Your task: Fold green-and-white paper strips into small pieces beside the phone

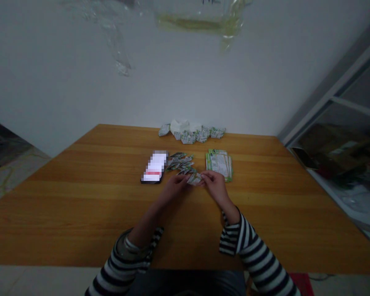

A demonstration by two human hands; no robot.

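Note:
Between my two hands is a small folded piece of printed paper, white with green. My left hand pinches its left side, and my right hand grips its right side with fingertips closed. Just beyond it lies a loose pile of folded printed papers. Right of that pile, partly behind my right hand, is a stack of flat printed sheets with green edges. A phone with a lit, blurred-out screen lies left of the pile.
Several joined folded-paper pieces sit near the wall at the back of the wooden table, with something white among them. Clear film and yellowish tape hang on the wall. A glass-fronted cabinet stands at the right.

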